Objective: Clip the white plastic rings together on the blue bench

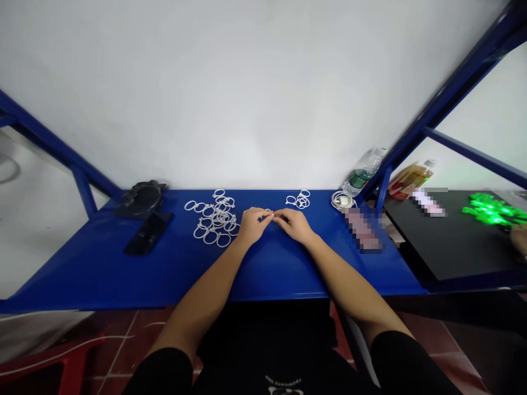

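1. The left hand (pixel 254 224) and right hand (pixel 295 224) pinch one small white ring (pixel 268 210) between them, mostly hidden.
2. It looks light, smooth and a bit bendy; its thin rim seems best to hold.
3. A ring pile (pixel 223 218) and a smaller ring group (pixel 303 202) lie on the shiny blue table (pixel 185 280).
4. White wall (pixel 255 109) behind; red tiles (pixel 119 337) below.

open tabletop (pixel 135 280) nearside, rings (pixel 223 218) beyond

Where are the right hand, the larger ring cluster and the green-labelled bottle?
Right hand (pixel 297 224): head view, its back.
Larger ring cluster (pixel 223 218): head view, crowded middle.
Green-labelled bottle (pixel 357 180): head view, label.
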### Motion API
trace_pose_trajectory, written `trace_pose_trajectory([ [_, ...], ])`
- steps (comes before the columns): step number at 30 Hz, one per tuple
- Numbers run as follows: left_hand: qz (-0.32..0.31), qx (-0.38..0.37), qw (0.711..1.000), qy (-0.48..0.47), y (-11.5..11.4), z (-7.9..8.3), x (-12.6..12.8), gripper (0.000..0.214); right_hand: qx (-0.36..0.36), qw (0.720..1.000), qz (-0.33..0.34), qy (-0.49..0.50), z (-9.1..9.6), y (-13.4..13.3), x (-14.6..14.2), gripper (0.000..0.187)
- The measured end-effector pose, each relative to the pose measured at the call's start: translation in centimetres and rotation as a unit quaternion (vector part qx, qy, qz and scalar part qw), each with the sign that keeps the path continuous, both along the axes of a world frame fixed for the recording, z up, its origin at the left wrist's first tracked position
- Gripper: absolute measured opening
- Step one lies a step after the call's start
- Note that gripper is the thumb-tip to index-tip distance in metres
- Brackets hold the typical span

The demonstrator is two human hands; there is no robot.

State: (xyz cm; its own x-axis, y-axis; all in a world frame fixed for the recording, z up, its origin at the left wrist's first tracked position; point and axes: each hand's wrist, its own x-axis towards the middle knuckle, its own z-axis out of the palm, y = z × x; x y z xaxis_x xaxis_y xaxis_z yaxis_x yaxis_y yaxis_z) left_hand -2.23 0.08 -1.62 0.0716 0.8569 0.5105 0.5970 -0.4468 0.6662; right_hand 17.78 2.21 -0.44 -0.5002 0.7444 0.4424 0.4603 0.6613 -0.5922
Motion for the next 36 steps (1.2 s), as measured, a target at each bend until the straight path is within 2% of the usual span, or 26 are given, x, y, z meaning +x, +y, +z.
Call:
trace_pose_trajectory([
  [6, -0.015, -0.045, 0.991, -0.127, -0.1, -0.4, 0.0, 0.02, -0.045, 0.996, 0.02, 0.076, 0.5, -0.2, 0.0, 0.026],
  [11, -0.031, -0.022, 0.99, -0.135, -0.2, -0.2, 0.1, 0.025, -0.185, 0.969, 0.02, 0.163, 1.2, -0.6, -0.3, 0.036],
  [16, -0.042, -0.007, 0.989, -0.142, -0.1, -0.1, 0.2, 0.028, -0.243, 0.946, 0.041, 0.209, 1.3, -0.8, -0.7, 0.044],
  [20, -0.044, -0.003, 0.991, -0.123, -0.1, 0.0, 0.4, 0.023, -0.241, 0.941, 0.034, 0.236, 0.7, -0.6, -1.0, 0.05],
  [23, -0.085, -0.013, 0.992, -0.095, -0.3, 0.3, 0.3, 0.018, -0.211, 0.957, 0.024, 0.196, 0.5, -0.2, -0.6, 0.046],
  [26, -0.098, -0.017, 0.993, -0.055, -0.3, 0.5, 0.0, 0.02, -0.127, 0.985, -0.009, 0.114, 0.9, 0.3, 0.7, 0.034],
  [29, -0.032, 0.007, 0.999, 0.036, 0.2, 0.7, -1.1, 0.021, -0.007, 0.994, -0.106, -0.025, 1.6, 1.1, 2.5, 0.017],
  [31, 0.035, 0.008, 0.993, 0.11, 0.7, 0.7, -2.5, 0.02, 0.016, 0.984, -0.158, -0.081, 1.9, 1.7, 3.5, 0.014],
  [34, 0.139, -0.026, 0.974, 0.175, 1.1, 0.7, -5.3, 0.02, 0.018, 0.976, -0.209, -0.055, 2.1, 2.2, 4.3, 0.028],
  [36, 0.194, -0.044, 0.962, 0.188, 1.1, 0.6, -6.8, 0.021, 0.017, 0.975, -0.22, -0.018, 2.1, 2.1, 4.3, 0.029],
])
